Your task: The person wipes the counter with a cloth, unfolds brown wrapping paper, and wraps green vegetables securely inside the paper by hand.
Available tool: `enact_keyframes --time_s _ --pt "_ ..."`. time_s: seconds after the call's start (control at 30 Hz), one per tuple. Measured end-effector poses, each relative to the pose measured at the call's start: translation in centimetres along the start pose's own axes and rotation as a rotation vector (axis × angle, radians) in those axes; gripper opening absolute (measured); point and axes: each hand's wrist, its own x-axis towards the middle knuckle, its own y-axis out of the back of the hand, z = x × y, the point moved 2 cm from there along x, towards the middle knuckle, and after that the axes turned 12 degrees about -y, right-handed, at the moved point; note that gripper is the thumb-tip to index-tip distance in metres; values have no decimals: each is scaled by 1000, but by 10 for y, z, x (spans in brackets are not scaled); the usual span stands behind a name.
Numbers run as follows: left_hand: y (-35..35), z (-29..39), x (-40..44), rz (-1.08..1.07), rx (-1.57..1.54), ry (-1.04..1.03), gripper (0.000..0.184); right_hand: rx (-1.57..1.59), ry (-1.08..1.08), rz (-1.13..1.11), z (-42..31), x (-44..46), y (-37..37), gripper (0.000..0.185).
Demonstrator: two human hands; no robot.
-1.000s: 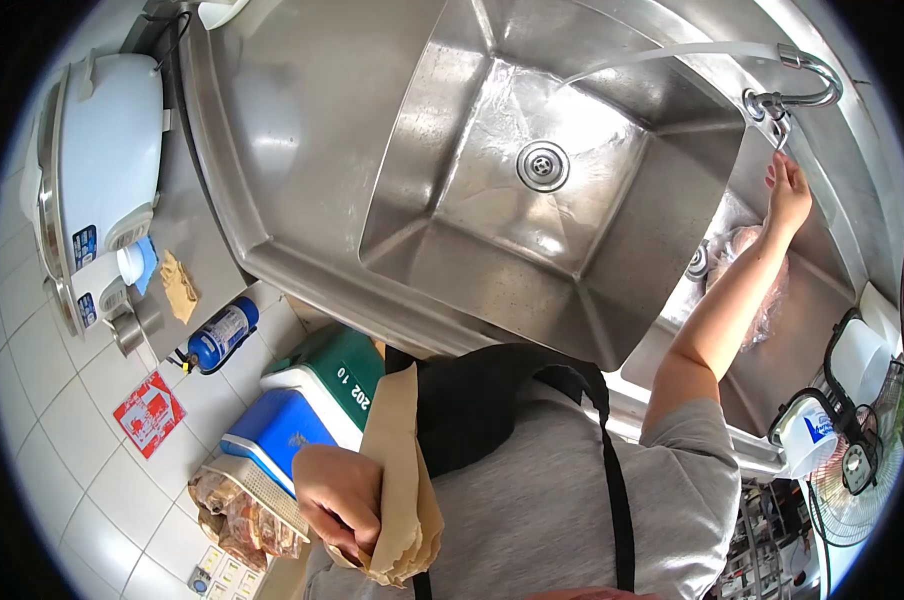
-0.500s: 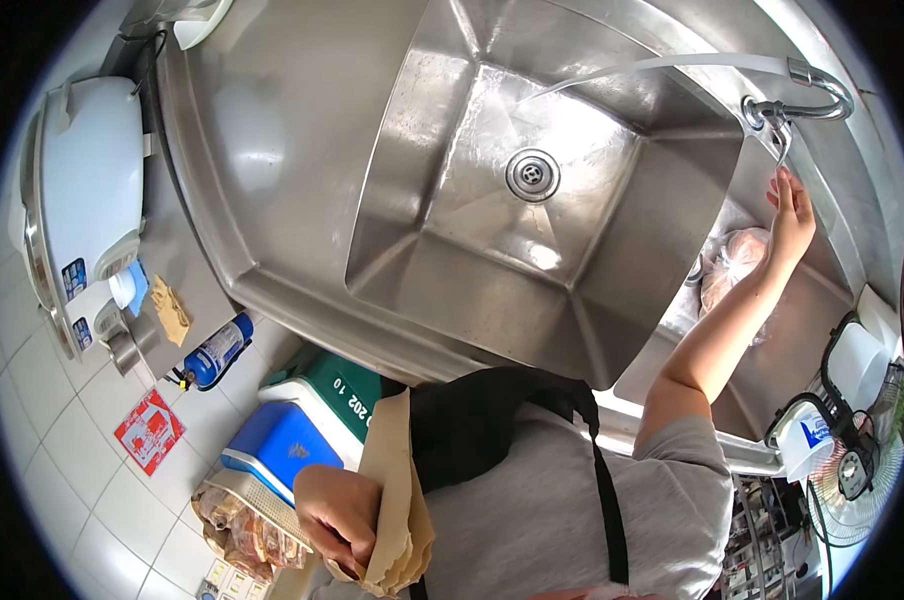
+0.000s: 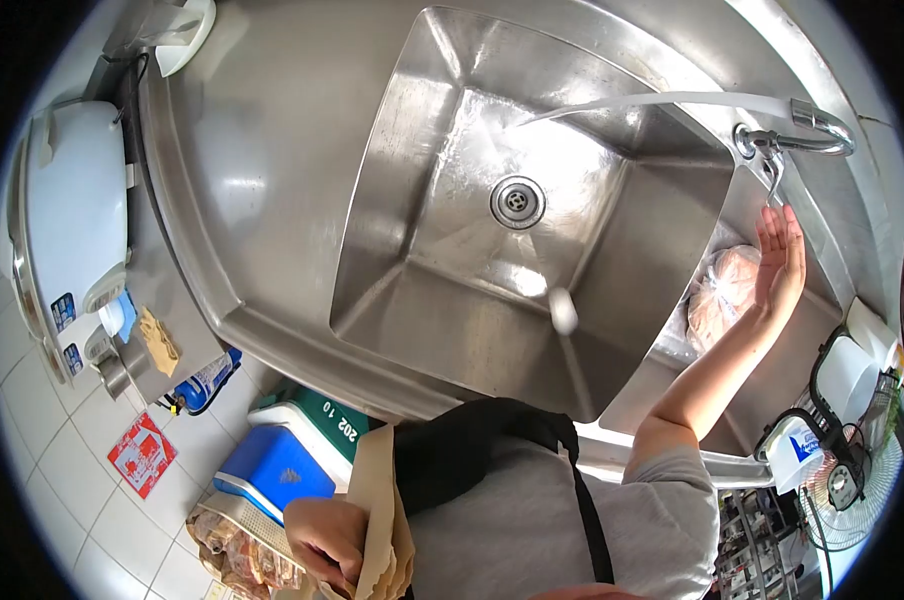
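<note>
A stainless steel counter [image 3: 242,180] takes up most of the space, with a deep square basin [image 3: 452,290] sunk in its middle. At its near edge stands a person in a grey shirt [image 3: 512,510], a black strap [image 3: 592,520] running down it. Right of the deep basin is a second basin [image 3: 797,345]. On the far left sits a pale machine [image 3: 77,200]; nearer the person are a green cooler [image 3: 317,420] and a blue cooler [image 3: 277,465], side by side. A chrome faucet [image 3: 792,143] rises at the counter's right rim and sends a long stream of water [image 3: 662,98] leftward into the deep basin. Brown paper [image 3: 377,510] stands between the person's body and the left hand [image 3: 324,540], whose fingers are curled inward; I cannot tell whether they pinch it. A clear plastic bag [image 3: 722,295] of something pinkish lies in the second basin, just beside the right hand [image 3: 780,265]. That hand is flat and empty, fingers outstretched, their tips at the end of the faucet's small lever [image 3: 773,180]; contact is unclear.
</note>
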Motion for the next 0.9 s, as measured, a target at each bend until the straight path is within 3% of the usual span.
enact_keyframes --time_s 0.2,0.3,0.4,0.5,0.53,0.6,0.63,0.67,0.7,0.73,0.77,0.83,0.9 --pt "-9 12 -6 -97 141 85 11 415 -46 20 -27 -5 -17 47" --pt "-21 24 -1 -106 213 133 12 607 -19 -93 -49 10 -19 46" --pt "-38 32 -25 -202 403 183 12 569 37 -57 -70 21 -38 46" --pt "-63 47 -50 -115 510 303 16 637 -76 34 -75 24 -43 43" --pt "-72 57 -52 -56 548 389 17 479 50 70 -79 15 -48 41" --pt "-93 72 -58 225 1020 350 16 178 317 129 -90 -33 -78 37" --pt "-96 80 -51 344 1281 471 15 149 452 35 -102 -86 -116 32" --pt "-111 84 -52 500 1552 590 13 27 568 -330 -106 -185 -184 28" --pt "-111 81 -45 540 1526 535 13 -107 611 -611 -98 -235 -210 29" --pt "-111 77 -40 577 1496 480 12 -41 577 -1019 -81 -274 -230 29" --pt "-108 75 -44 580 1501 482 14 -290 708 -1236 -80 -320 -248 28" --pt "-105 74 -52 661 1407 503 16 -429 1115 -1316 -58 -387 -270 22" --pt "-105 77 -58 797 1203 535 18 -514 1291 -1281 -41 -413 -277 18"
